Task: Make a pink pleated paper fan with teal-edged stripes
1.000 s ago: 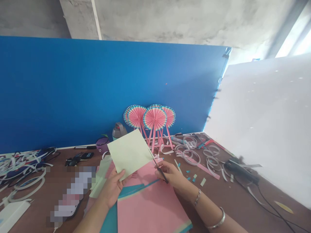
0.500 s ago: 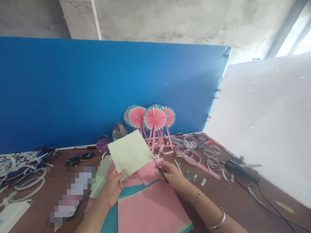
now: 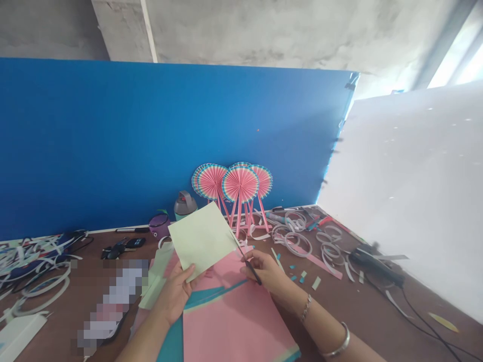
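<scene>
My left hand (image 3: 180, 286) pinches the lower left corner of a pale green sheet of paper (image 3: 202, 241), held tilted above the table. In my right hand (image 3: 262, 271) is a pair of scissors (image 3: 252, 270) with dark handles, its blades lying along the sheet's right edge. Below both hands lie pink sheets (image 3: 234, 322) with a green and blue border at their edges. More pale green paper (image 3: 155, 281) rests to the left, partly covered by my left arm and hand.
Pink pleated paper fans (image 3: 240, 185) stand against the blue partition (image 3: 113, 141). A purple cup (image 3: 159, 226) and a grey-lidded bottle (image 3: 184, 205) are left of them. Coiled white strips (image 3: 298, 244), paper scraps (image 3: 316, 283) and a corded black tool (image 3: 375, 266) lie at right.
Almost nothing differs. The green sheet and both hands hold nearly the same place, and the scissors stay at the sheet's right edge.
</scene>
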Motion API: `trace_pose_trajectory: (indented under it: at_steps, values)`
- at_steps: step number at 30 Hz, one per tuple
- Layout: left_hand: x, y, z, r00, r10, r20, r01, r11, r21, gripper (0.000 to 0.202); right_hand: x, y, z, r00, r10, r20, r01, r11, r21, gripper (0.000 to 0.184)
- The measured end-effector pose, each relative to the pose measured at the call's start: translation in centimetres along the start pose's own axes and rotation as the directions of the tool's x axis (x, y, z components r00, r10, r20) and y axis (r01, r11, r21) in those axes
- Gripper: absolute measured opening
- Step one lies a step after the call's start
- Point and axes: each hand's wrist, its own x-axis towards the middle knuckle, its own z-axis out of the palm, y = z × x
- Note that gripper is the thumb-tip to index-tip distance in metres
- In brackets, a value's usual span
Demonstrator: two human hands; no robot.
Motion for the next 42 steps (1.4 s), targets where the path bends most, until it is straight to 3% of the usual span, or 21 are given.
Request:
trace_pose_trajectory:
  at_steps: [23,42]
  values:
    - [-0.24,0.13,0.07,1.0,-0.009,0.012,0.009,1.0,-0.006,0.045,0.04,0.11,-0.14,1.0,-0.016,-0.024,0.014,0.998,-0.064,0.024]
    - [0.05,-0.08,-0.25,1.0,0.005,0.031,-0.005,1.0,0.008,0.046,-0.22,-0.19,0.1,1.0,0.006,0.01,-0.006,0.999,0.043,0.036]
